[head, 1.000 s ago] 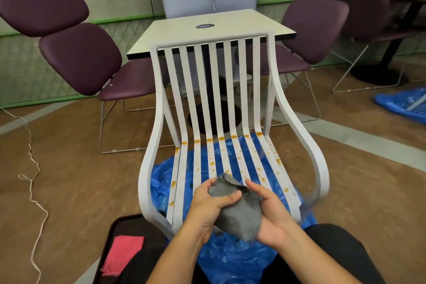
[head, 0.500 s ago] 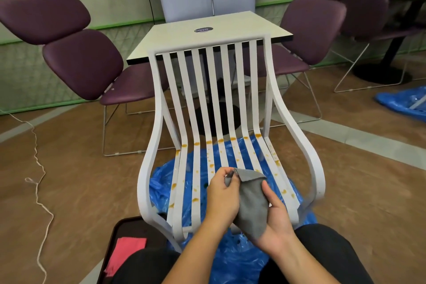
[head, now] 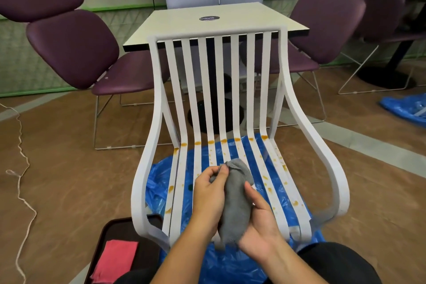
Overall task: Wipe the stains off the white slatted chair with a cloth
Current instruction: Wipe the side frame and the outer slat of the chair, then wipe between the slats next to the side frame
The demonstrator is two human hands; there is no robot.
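A white slatted chair (head: pixel 220 90) faces the person, its seat slats dotted with orange stains (head: pixel 223 141), thickest in a row where seat meets back, and a blue plastic sheet (head: pixel 159 175) lies on the floor beneath it. Just above the front of the seat, the left hand (head: pixel 207 196) pinches the top end of a bunched grey cloth (head: pixel 235 203) with curled fingers, while the right hand (head: pixel 260 221) cups its lower part. A dark tray (head: pixel 103 237) holding a pink cloth (head: pixel 115 258) sits at lower left, a pale table (head: pixel 207 27) stands behind between purple chairs (head: pixel 69 48), and a white cord (head: pixel 20 168) trails along the left.
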